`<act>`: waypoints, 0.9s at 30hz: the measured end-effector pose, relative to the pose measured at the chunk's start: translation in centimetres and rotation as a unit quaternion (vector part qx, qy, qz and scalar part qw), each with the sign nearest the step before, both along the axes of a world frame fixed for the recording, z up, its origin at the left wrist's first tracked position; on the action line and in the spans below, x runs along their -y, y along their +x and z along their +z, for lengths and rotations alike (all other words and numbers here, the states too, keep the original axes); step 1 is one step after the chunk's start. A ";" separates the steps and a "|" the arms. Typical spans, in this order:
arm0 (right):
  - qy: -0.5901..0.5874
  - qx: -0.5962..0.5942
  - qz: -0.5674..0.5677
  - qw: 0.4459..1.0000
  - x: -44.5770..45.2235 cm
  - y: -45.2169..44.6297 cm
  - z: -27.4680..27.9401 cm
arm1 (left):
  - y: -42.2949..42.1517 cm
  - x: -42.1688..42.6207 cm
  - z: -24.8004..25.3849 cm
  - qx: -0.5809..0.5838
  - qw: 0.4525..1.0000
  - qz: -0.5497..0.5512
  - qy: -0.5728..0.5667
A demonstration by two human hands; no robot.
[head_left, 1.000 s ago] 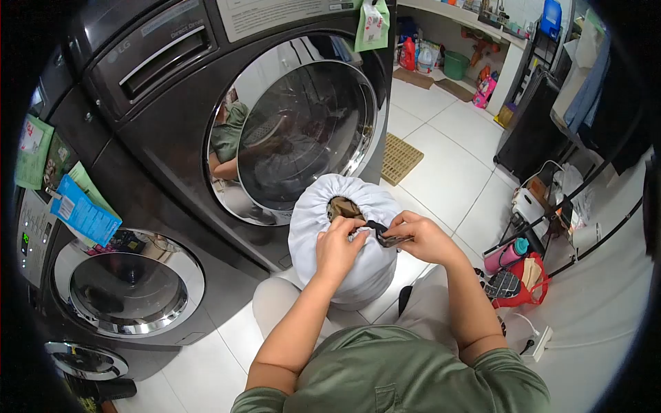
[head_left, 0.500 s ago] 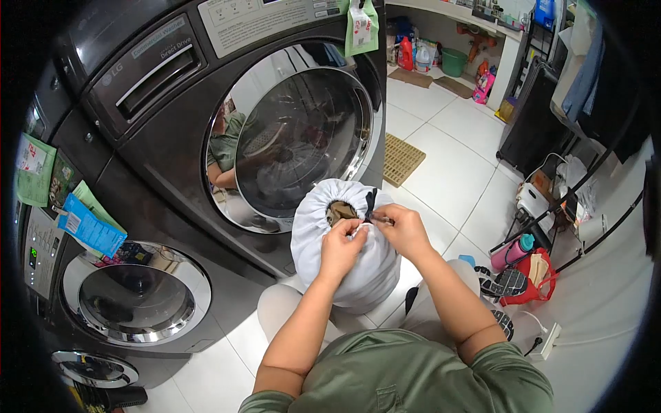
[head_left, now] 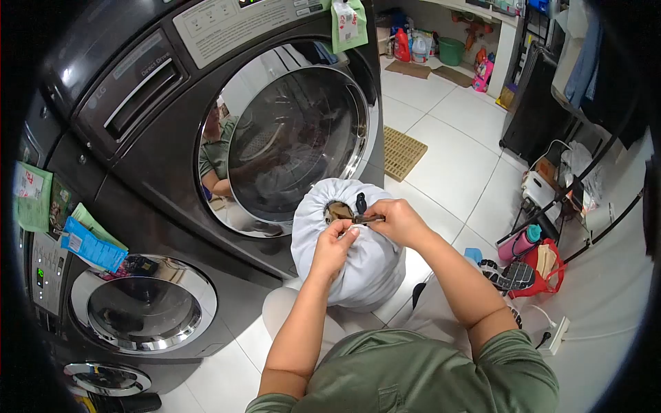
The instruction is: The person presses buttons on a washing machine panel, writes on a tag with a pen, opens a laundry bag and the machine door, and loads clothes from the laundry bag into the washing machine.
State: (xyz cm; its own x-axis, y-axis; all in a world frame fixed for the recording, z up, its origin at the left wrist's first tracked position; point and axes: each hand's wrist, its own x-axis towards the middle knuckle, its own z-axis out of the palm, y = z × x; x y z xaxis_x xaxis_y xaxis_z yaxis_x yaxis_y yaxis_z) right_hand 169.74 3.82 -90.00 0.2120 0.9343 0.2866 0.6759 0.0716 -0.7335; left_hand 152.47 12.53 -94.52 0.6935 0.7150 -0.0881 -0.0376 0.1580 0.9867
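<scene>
A stuffed white drawstring laundry bag point(head_left: 358, 275) stands upright between my knees, its mouth gathered into a small round opening. Brown and tan cloth point(head_left: 339, 212) shows inside that opening. At the rim, my left hand point(head_left: 332, 248) is closed in a pinch on the gathered white fabric. Just to its right, my right hand point(head_left: 399, 224) pinches a dark drawstring point(head_left: 372, 219) between thumb and fingers. A small black piece point(head_left: 361, 202), perhaps a cord stopper or loop, sticks up beside the opening. The fingers partly hide where the drawstring meets the bag.
A large dark washer point(head_left: 158, 151) with a round glass door point(head_left: 299, 144) stands right in front. Another front-loading machine point(head_left: 144, 303) is at the left. A tan floor mat point(head_left: 403, 153), a black suitcase point(head_left: 527, 103), a pink bottle point(head_left: 513, 246) and a red bag point(head_left: 551, 272) are to the right.
My right hand has shifted slightly left, and the dark drawstring now lies more level between my hands. The black piece at the rim has tipped left. The view has moved a little.
</scene>
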 end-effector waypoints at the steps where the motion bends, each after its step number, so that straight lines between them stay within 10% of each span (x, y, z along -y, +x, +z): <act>1: 0.019 -0.003 0.002 1.000 0.0 0.0 -0.3 | 0.1 -0.1 -0.1 0.011 1.000 0.000 -0.005; 7: 0.109 -0.021 -0.036 0.993 -1.1 -0.4 -1.5 | 0.5 -0.5 -0.6 0.037 0.998 0.016 -0.053; 10: -0.068 -0.081 -0.090 0.990 0.1 0.0 -0.2 | 0.3 -0.1 -0.1 0.070 0.992 0.044 -0.095; 15: 0.084 -0.063 -0.016 0.994 0.5 -0.7 -1.9 | 0.1 0.2 0.9 0.083 0.985 0.029 -0.146; 18: 0.104 -0.063 -0.022 0.992 0.1 -1.1 -2.2 | -0.6 -1.2 0.1 0.004 0.998 0.005 -0.060; 21: 0.089 -0.043 -0.033 0.995 -0.2 -1.1 -2.1 | 0.0 0.1 5.4 -0.082 0.866 0.134 0.475; 27: 0.173 0.019 -0.018 0.985 0.0 -1.0 -1.8 | 0.9 -1.9 7.7 -0.128 0.833 -0.032 0.537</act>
